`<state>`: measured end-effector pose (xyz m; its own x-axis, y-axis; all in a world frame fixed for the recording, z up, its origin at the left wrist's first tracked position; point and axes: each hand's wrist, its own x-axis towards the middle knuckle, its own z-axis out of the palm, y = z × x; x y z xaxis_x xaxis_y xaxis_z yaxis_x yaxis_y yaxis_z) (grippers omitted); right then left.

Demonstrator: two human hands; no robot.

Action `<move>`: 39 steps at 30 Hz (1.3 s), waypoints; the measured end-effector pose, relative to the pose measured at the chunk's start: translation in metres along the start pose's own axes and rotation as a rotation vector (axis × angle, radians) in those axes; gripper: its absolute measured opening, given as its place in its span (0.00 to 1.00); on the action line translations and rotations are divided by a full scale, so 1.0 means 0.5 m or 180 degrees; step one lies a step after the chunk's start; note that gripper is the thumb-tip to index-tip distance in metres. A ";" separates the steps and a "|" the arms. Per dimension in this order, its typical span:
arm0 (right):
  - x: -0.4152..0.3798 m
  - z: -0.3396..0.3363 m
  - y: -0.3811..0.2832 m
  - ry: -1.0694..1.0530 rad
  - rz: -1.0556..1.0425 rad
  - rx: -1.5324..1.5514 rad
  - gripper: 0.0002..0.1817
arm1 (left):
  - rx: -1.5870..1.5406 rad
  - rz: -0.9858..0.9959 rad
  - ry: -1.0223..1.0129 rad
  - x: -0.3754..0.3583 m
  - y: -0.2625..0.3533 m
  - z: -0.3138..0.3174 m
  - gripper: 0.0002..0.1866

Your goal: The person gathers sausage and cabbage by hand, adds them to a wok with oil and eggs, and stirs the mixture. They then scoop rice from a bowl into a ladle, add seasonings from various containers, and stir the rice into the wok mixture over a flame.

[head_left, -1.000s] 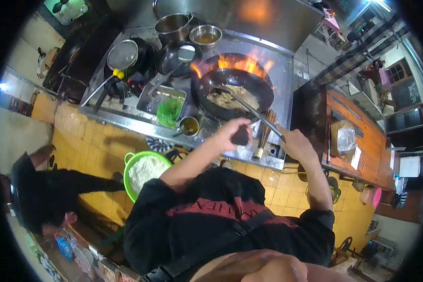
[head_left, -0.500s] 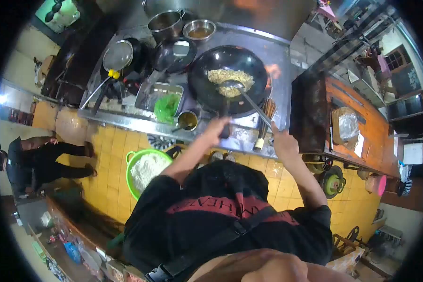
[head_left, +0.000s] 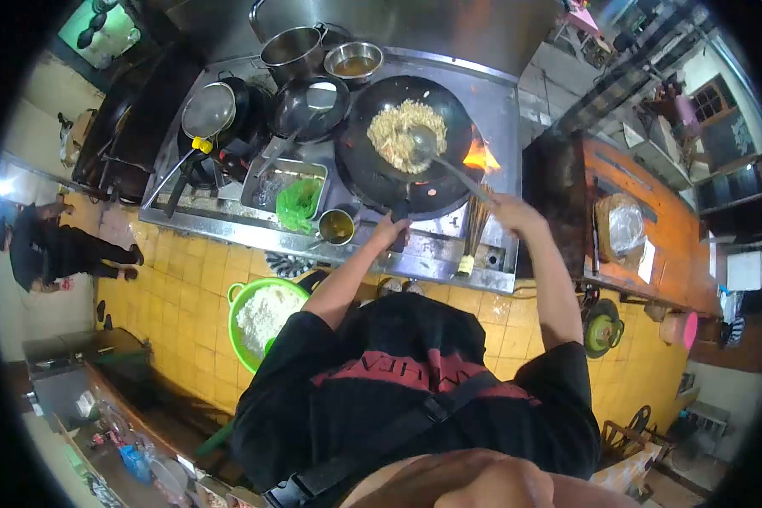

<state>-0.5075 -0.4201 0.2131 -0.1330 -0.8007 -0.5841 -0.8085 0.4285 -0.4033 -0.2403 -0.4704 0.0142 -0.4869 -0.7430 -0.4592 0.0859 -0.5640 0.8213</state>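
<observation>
A large black wok (head_left: 368, 182) sits on the stove, with pale fried food (head_left: 398, 131), possibly rice, heaped in its middle. My left hand (head_left: 389, 231) is wrapped round the wok's handle at its near edge. In my right hand (head_left: 516, 215) is the handle of a metal ladle (head_left: 459, 175), whose bowl rests in the food. Orange flame (head_left: 481, 157) rises at the wok's right rim. Below my right hand a bundled stick brush (head_left: 474, 241) lies on the stove's front part.
Left of the wok are a second wok (head_left: 300, 127), a strainer (head_left: 209, 110), a metal tray (head_left: 267, 182) with a green bag (head_left: 300, 203), and a small cup (head_left: 337, 227). Pots stand behind. A green basin of white rice (head_left: 269, 313) is at my left. Another person (head_left: 51, 245) is far left.
The ladle and my right hand have moved up a little, and the food has shifted left and spread. The flame is larger. The other person has moved further left.
</observation>
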 end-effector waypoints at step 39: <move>0.084 0.180 0.048 0.0787 -0.0422 0.0101 0.23 | -0.0312 -0.0198 -0.0187 -0.093 0.054 0.051 0.08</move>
<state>-0.4812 -0.4059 0.1155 -0.1663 -0.9267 -0.3369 -0.8104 0.3231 -0.4887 -0.2377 -0.4420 0.0665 -0.5437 -0.6847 -0.4854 0.1370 -0.6430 0.7535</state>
